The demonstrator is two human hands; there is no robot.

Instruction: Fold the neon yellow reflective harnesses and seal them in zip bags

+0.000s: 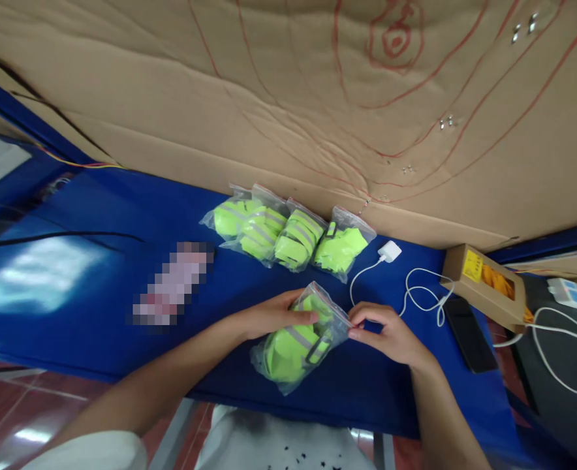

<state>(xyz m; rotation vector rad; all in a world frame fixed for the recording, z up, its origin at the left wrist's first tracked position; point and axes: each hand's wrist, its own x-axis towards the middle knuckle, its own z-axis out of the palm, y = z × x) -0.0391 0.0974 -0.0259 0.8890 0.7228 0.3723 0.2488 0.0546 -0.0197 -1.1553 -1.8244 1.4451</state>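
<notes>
A clear plastic bag (296,346) holding a folded neon-yellow item with grey stripes lies on the blue table (97,281) right in front of me. My left hand (273,314) rests on the bag's upper left side, fingers curled over it. My right hand (386,333) pinches the bag's right edge between thumb and fingertips. Behind it, several similar filled bags (288,232) lie in a row near the cardboard.
A large sheet of cardboard (318,98) with red lines stands behind the table. A white charger (389,251) and its cable (423,297) lie at right, beside a black phone (469,334) and a brown box (484,284). A blurred-out patch (173,284) lies at left.
</notes>
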